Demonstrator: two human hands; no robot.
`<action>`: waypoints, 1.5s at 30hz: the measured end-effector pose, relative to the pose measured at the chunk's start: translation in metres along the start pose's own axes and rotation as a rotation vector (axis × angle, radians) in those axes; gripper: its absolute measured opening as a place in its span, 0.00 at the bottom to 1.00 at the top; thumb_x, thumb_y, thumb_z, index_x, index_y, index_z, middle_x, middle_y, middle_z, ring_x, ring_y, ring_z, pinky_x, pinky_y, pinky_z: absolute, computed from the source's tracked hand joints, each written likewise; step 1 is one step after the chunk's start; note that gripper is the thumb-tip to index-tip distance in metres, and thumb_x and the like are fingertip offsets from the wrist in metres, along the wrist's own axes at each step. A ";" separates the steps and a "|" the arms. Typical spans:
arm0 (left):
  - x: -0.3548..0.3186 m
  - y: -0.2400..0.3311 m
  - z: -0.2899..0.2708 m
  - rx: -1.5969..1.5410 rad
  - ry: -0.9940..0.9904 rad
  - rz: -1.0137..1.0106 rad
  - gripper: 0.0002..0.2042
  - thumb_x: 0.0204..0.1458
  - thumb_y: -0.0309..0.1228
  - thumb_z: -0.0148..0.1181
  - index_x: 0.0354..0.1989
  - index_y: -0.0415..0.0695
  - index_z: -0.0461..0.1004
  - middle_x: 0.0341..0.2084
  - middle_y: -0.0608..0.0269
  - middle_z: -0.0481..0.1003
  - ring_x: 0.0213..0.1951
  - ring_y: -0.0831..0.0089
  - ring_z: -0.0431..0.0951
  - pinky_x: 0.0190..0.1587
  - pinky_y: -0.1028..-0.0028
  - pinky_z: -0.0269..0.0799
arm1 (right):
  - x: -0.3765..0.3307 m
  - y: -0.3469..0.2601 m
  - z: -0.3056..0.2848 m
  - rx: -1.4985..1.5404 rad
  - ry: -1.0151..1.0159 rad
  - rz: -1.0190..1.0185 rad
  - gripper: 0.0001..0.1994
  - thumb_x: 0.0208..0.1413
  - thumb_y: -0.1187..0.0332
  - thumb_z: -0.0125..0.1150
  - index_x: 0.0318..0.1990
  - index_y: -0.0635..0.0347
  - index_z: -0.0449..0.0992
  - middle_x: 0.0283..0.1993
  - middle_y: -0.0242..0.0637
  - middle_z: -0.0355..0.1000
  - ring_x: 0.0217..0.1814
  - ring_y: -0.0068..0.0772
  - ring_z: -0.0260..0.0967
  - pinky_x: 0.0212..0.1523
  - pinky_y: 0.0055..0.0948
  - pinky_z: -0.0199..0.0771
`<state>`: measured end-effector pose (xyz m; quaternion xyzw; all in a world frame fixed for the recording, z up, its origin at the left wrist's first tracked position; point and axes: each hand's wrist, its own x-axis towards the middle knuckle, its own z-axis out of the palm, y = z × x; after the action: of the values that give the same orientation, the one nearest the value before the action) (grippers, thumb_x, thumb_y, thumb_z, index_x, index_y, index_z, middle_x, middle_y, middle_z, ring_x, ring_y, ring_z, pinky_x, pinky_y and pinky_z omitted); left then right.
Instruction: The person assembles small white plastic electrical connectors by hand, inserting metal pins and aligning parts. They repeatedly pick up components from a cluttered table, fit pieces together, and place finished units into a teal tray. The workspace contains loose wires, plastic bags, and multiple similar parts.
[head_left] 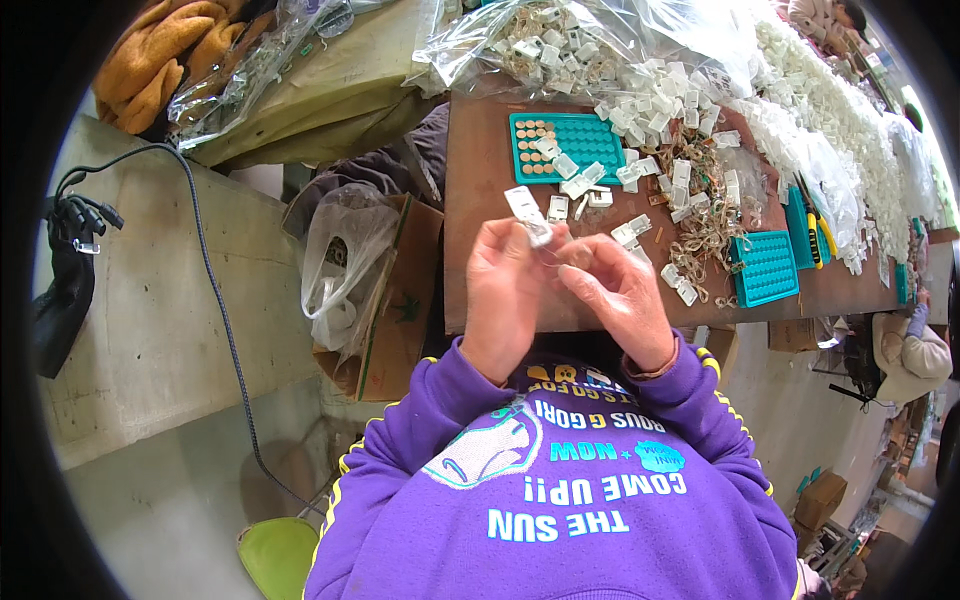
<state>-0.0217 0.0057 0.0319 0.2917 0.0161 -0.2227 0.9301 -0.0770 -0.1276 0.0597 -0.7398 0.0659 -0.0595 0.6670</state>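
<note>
My left hand point(503, 295) holds a small white plastic case point(526, 212) up between thumb and fingers, above the front edge of the brown table. Close beside it, my right hand point(625, 298) has thumb and forefinger brought together in a pinch. A thin strand seems to run between the two hands, too fine and blurred to name. Just beyond my fingers, a few more white plastic pieces point(558, 208) lie on the tabletop. Farther back sits a teal tray point(597, 140) with round tan discs point(532, 146) in its left pockets and white pieces lying over its front.
Tangled beige cords point(705, 235) and a heap of clear-white plastic parts point(660, 105) cover the table's right side. A second teal tray point(766, 268) and yellow-black pliers point(818, 235) lie there. Left stand a cardboard box point(400, 300) and a plastic bag point(345, 260). Other people work at right.
</note>
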 end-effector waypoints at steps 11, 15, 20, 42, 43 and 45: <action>0.025 -0.003 -0.028 0.014 0.037 0.113 0.06 0.65 0.32 0.51 0.45 0.44 0.67 0.36 0.60 0.75 0.27 0.82 0.67 0.28 0.83 0.62 | 0.101 0.010 -0.023 -1.185 0.185 -0.521 0.20 0.50 0.61 0.66 0.51 0.52 0.75 0.41 0.36 0.75 0.48 0.40 0.71 0.49 0.39 0.66; 0.024 -0.002 -0.026 0.020 0.030 0.097 0.06 0.65 0.32 0.52 0.45 0.44 0.68 0.36 0.61 0.74 0.27 0.82 0.67 0.28 0.83 0.63 | 0.108 0.011 -0.013 -1.235 0.138 -0.447 0.23 0.48 0.64 0.66 0.55 0.50 0.72 0.40 0.35 0.74 0.48 0.39 0.70 0.49 0.40 0.63; 0.025 0.000 -0.026 -0.038 0.062 0.063 0.07 0.65 0.33 0.50 0.45 0.45 0.67 0.36 0.61 0.74 0.26 0.81 0.68 0.28 0.82 0.67 | 0.098 -0.010 -0.030 -0.858 -0.195 -0.341 0.24 0.47 0.67 0.67 0.55 0.54 0.73 0.36 0.40 0.76 0.40 0.46 0.74 0.42 0.41 0.71; 0.031 -0.003 -0.031 0.015 -0.009 0.068 0.10 0.63 0.34 0.54 0.48 0.44 0.67 0.38 0.59 0.76 0.34 0.76 0.77 0.30 0.79 0.70 | 0.194 0.034 -0.028 -0.953 -0.056 -0.530 0.05 0.50 0.74 0.61 0.35 0.61 0.79 0.35 0.44 0.76 0.37 0.48 0.75 0.39 0.39 0.75; 0.031 -0.003 -0.032 0.012 -0.015 0.064 0.10 0.63 0.34 0.55 0.48 0.44 0.67 0.38 0.59 0.76 0.34 0.76 0.77 0.30 0.79 0.70 | 0.195 0.033 -0.027 -0.962 -0.084 -0.527 0.05 0.50 0.74 0.61 0.35 0.61 0.78 0.35 0.44 0.76 0.38 0.49 0.75 0.39 0.39 0.75; 0.031 -0.003 -0.032 0.005 -0.009 0.055 0.11 0.63 0.35 0.55 0.48 0.43 0.67 0.38 0.58 0.77 0.34 0.76 0.77 0.30 0.79 0.70 | 0.195 0.031 -0.025 -0.969 -0.117 -0.521 0.05 0.50 0.74 0.61 0.35 0.61 0.79 0.35 0.44 0.76 0.37 0.49 0.75 0.39 0.39 0.75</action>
<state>0.0084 0.0087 -0.0016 0.2934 0.0035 -0.1986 0.9351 0.1098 -0.1899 0.0317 -0.9560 -0.1363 -0.1442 0.2160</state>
